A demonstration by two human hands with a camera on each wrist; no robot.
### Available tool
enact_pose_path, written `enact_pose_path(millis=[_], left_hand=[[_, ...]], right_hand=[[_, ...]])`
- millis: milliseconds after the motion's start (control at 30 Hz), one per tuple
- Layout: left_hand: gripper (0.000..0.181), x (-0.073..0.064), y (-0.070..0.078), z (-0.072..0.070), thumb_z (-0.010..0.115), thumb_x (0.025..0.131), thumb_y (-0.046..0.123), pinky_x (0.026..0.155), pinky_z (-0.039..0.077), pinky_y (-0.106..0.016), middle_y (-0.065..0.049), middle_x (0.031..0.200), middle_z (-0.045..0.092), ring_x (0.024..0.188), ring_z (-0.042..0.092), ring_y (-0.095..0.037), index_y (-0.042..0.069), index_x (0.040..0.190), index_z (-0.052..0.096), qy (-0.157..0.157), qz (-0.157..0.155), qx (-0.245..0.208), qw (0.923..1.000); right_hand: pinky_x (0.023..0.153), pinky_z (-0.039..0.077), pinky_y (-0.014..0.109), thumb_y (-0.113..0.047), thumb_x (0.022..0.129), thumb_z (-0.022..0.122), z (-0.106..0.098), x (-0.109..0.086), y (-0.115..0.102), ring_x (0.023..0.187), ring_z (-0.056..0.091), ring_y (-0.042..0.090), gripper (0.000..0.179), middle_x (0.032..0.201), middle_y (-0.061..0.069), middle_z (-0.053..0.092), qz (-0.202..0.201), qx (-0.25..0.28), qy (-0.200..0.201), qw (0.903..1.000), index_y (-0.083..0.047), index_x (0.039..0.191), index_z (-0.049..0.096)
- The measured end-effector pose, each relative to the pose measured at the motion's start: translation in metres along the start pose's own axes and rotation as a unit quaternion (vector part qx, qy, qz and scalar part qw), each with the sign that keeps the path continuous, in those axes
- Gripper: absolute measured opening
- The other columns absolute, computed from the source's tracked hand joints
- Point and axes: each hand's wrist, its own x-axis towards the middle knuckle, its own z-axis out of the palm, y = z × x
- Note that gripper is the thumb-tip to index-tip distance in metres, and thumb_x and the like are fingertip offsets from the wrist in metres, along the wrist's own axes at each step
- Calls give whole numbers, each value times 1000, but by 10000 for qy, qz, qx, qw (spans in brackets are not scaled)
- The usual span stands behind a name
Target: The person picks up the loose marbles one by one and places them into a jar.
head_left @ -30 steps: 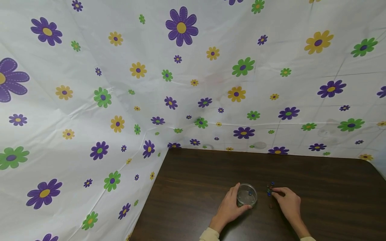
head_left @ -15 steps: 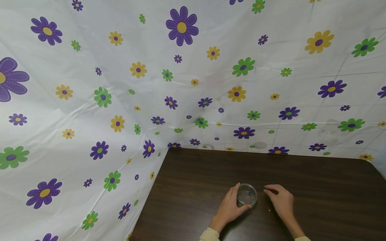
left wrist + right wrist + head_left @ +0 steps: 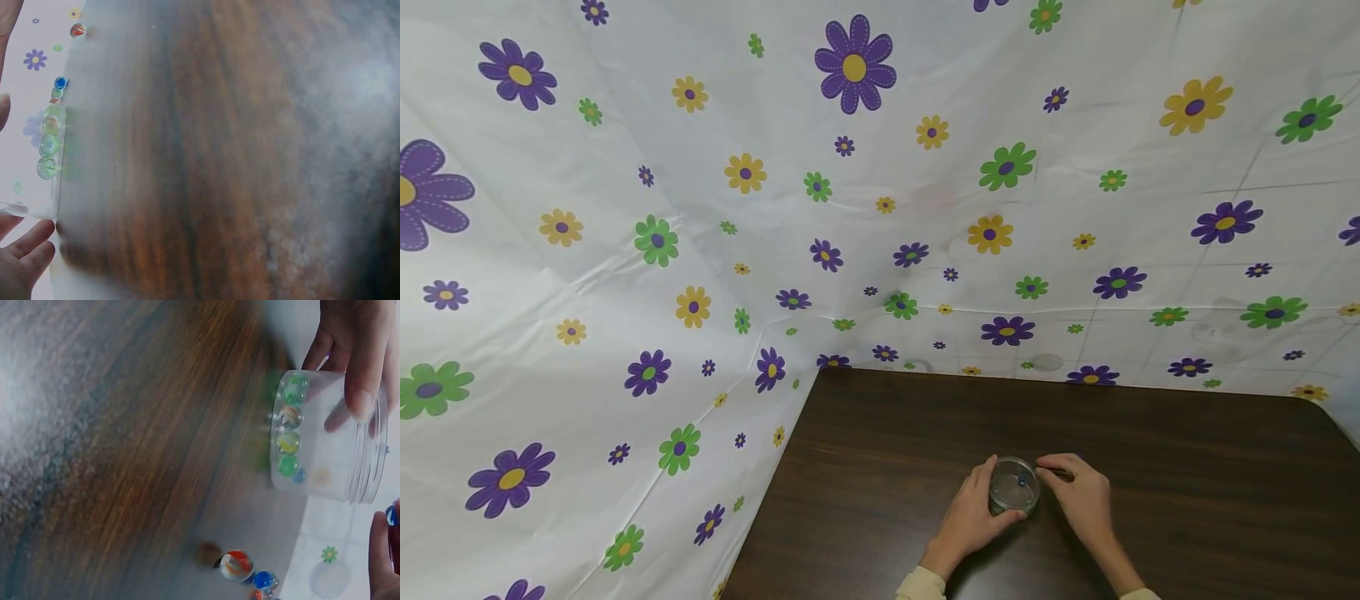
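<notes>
While in curled left hand (image 3: pixel 970 517), jar (image 3: pixel 337 456) just beside right hand (image 3: pixel 1084 498) with pinched blue marble (image 3: pixel 391 514)

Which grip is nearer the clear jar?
Left. The left grip holds the clear jar; the right grip, pinching a blue marble, is beside its rim, not touching.

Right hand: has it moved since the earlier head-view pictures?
Yes. It has moved left across the table; the right hand's fingertips are now close beside the jar's rim.
</notes>
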Motion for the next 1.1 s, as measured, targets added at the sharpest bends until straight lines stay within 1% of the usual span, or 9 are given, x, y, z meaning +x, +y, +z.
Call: enact_pose_path(millis=[267, 367, 600, 867, 1100], left_hand=[[91, 0, -1, 1, 74, 92, 56, 98, 52, -36, -6, 148, 53, 129, 56, -20, 12, 161, 34, 4, 3, 0, 10000], [91, 0, -1, 1, 74, 92, 56, 98, 52, -36, -7, 148, 53, 128, 57, -20, 11, 161, 34, 12, 31, 20, 10000], [92, 0, -2, 1, 72, 92, 59, 97, 53, -36, -8, 148, 53, 127, 57, -20, 10, 160, 34, 11, 89, 5, 10000], [92, 0, -1, 1, 73, 92, 58, 96, 53, -35, -8, 148, 53, 127, 57, -20, 10, 161, 34, -5, 95, 0, 10000], [92, 1, 0, 0, 73, 92, 57, 96, 53, -36, -9, 147, 53, 127, 57, -21, 10, 161, 34, 0, 93, 15, 10000]], right_hand=[[75, 45, 4, 11, 73, 88, 5, -5, -3, 84, 67, 1, 22, 90, 2, 76, -422, 28, -175, 9990, -5, 86, 81], [75, 45, 4, 10, 73, 88, 7, -6, -3, 84, 69, 4, 22, 90, 0, 76, -495, 13, -265, 9984, -6, 86, 81], [72, 47, 6, 12, 73, 87, 11, -10, -1, 83, 69, 6, 22, 90, -1, 75, -601, 23, -479, 9970, -5, 86, 80], [71, 47, 6, 13, 70, 88, 14, -12, 0, 81, 70, 11, 25, 88, -1, 75, -873, 84, -462, 9951, -6, 83, 80], [71, 46, 6, 10, 71, 89, 14, -11, 0, 81, 70, 11, 25, 88, -4, 75, -855, 41, -442, 9953, -10, 83, 80]])
